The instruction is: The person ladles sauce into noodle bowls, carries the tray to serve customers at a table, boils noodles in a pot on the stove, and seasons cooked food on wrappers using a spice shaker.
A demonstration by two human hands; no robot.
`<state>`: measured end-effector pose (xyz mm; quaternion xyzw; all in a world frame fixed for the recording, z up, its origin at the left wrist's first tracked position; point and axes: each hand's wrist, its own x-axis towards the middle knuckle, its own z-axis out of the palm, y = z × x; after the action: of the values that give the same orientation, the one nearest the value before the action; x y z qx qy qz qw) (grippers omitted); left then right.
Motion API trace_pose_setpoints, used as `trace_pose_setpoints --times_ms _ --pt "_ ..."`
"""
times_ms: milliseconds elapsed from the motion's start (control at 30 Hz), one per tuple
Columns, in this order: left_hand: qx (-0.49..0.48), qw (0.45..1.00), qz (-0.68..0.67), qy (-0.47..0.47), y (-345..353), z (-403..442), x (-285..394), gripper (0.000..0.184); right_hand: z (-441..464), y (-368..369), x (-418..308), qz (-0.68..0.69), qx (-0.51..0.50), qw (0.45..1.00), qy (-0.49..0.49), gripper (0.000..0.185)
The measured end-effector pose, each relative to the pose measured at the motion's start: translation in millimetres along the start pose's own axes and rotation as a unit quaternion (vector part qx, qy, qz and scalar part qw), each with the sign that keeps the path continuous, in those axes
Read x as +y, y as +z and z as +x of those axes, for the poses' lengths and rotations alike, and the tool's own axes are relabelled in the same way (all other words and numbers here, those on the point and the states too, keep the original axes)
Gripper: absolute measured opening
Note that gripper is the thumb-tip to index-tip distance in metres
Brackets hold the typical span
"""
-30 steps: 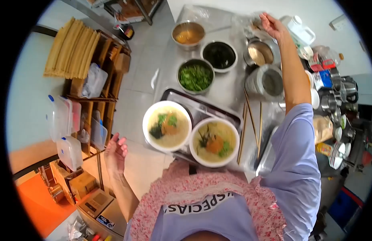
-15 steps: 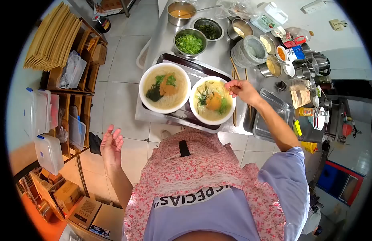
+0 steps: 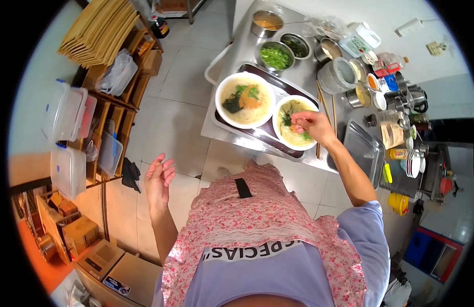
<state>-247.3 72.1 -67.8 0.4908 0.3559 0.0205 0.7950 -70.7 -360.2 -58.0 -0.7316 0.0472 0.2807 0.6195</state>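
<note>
Altogether two bowls (image 3: 219, 103) on one tray (image 3: 279, 84), right fingers (image 3: 301, 122) bunched over one bowl, hold unclear, left fingers (image 3: 168, 173) half-open, empty.

The wide head camera looks forward and steeply down, the apron (image 3: 262, 210) close below and the tabletop (image 3: 307, 72) farther off.

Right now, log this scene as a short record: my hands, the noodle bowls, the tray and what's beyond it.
tray: under both bowls
left noodle bowl: noodles with green toppings
right noodle bowl: partly covered by right hand
right hand: fingers bunched; any contents unclear
left hand: away from tray, fingers loosely curled, nothing visible held
beyond tray: chopped greens in metal bowl
</note>
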Motion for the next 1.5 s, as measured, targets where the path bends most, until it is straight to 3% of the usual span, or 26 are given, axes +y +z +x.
trace_pose_setpoints --times_ms 133,167,200,233,367,533,567,600,767,867,933,1067,1167,1300,1400,1500 --pt "0.011 1.000 0.006 -0.004 -1 -6 2 0.032 31 55 -33 -0.198 -0.051 0.974 -0.097 0.025" --pt "0.019 1.000 0.016 -0.003 3 -12 6 0.032 41 63 -27 -0.296 -0.043 0.945 -0.135 0.029" --pt "0.022 0.999 0.024 -0.001 8 -13 9 0.032 43 72 -30 -0.344 -0.040 0.903 -0.254 0.029" --pt "0.029 0.999 0.027 0.000 9 -14 8 0.033 43 81 -41 -0.474 -0.033 0.851 -0.222 0.030" --pt "0.027 0.999 0.016 0.004 -12 -9 -4 0.032 44 64 -71 -0.541 0.078 0.765 -0.341 0.028" --pt "0.084 0.996 0.016 -0.022 -13 -7 -13 0.030 115 -42 -99 -0.523 0.226 0.781 -0.256 0.027" --pt "0.074 0.997 0.022 -0.021 -19 -3 -19 0.031 151 -85 -97 -0.479 0.250 0.824 -0.169 0.023" --pt "0.085 0.996 0.030 -0.026 -16 -3 -19 0.032 184 -129 -93 -0.499 0.290 0.797 -0.176 0.024" --pt "0.104 0.992 0.057 -0.040 18 7 -30 0.036 322 -276 -45 -0.561 0.266 0.781 0.067 0.029" --pt "0.130 0.987 0.071 -0.056 53 9 -33 0.038 351 -293 -19 -0.594 0.126 0.794 0.042 0.035" --pt "0.124 0.987 0.073 -0.068 68 7 -36 0.039 368 -297 -1 -0.540 0.139 0.828 0.061 0.038" --pt "0.123 0.986 0.080 -0.076 90 10 -41 0.040 383 -284 9 -0.475 0.259 0.833 0.118 0.031" --pt "0.102 0.989 0.081 -0.071 99 20 -43 0.040 377 -275 -12 -0.496 0.195 0.837 0.122 0.030" --pt "0.098 0.991 0.077 -0.048 117 24 -37 0.040 371 -280 -23 -0.566 0.278 0.776 -0.001 0.016" --pt "0.108 0.989 0.083 -0.058 120 24 -34 0.039 365 -289 -31 -0.387 0.293 0.873 0.045 0.012" --pt "0.084 0.992 0.084 -0.043 114 22 -35 0.039 357 -301 -33 -0.260 0.301 0.917 0.017 0.004"
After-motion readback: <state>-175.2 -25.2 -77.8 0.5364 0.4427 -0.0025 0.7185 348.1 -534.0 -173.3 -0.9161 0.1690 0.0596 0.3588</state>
